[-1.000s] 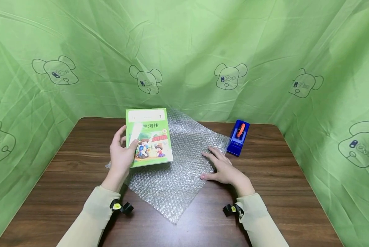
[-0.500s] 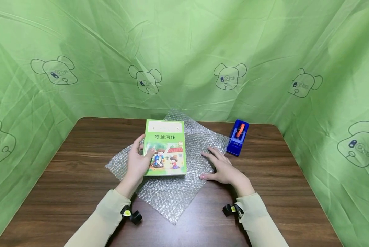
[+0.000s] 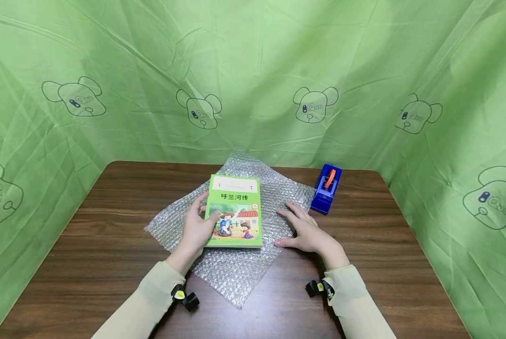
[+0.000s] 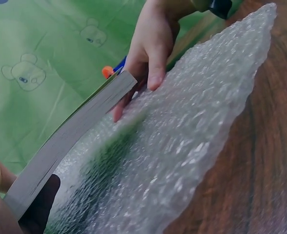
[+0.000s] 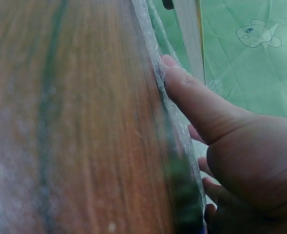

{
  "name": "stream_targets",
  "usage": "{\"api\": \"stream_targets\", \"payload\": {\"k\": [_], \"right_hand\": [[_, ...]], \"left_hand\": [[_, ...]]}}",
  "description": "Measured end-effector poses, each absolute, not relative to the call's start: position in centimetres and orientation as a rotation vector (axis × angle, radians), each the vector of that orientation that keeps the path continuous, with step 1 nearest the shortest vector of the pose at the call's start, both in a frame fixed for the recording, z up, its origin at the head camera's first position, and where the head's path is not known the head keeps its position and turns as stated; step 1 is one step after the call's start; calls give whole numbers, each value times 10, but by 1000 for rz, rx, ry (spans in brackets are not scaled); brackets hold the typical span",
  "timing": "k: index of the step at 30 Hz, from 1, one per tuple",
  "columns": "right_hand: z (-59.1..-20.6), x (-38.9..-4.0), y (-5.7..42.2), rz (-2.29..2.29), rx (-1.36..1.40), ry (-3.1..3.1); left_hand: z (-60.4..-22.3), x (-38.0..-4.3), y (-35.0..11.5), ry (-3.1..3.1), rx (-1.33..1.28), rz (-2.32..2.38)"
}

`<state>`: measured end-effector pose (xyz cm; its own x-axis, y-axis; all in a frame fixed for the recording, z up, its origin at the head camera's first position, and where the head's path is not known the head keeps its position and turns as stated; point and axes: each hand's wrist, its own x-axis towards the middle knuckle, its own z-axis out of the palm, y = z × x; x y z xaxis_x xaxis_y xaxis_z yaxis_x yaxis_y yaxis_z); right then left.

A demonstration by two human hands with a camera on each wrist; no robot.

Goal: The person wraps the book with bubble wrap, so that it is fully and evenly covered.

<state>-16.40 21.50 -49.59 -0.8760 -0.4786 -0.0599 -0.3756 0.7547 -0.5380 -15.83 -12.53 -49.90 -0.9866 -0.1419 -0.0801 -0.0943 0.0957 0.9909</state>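
Observation:
My left hand (image 3: pixel 196 228) grips a green book (image 3: pixel 236 212) by its left edge, thumb on the illustrated cover and fingers underneath. In the left wrist view the book's page block (image 4: pixel 70 141) hangs tilted above a sheet of bubble wrap (image 4: pixel 182 136), a gap showing beneath it. The bubble wrap (image 3: pixel 231 278) lies spread with one corner pointing toward me, and the book covers its middle. My right hand (image 3: pixel 308 233) rests on the wrap's right side, fingers spread and holding nothing. Seen from the right wrist, its thumb (image 5: pixel 192 92) touches the wrap's edge.
A blue tape dispenser (image 3: pixel 326 189) with an orange ring stands just beyond my right hand, by the wrap's right corner. Brown wood-grain table (image 3: pixel 108 263) surrounds the wrap. A green curtain (image 3: pixel 253 70) printed with bear heads encloses the back and sides.
My left hand has carried the book rightward and toward me, lower over the middle of the bubble wrap. The right hand has stayed in place.

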Motion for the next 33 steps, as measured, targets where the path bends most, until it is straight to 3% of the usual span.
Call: {"api": "stream_targets", "payload": {"k": [33], "right_hand": [[-496, -164, 214, -788, -659, 2752]], "left_hand": [[-512, -167, -126, -2352, 104, -2284]]}}
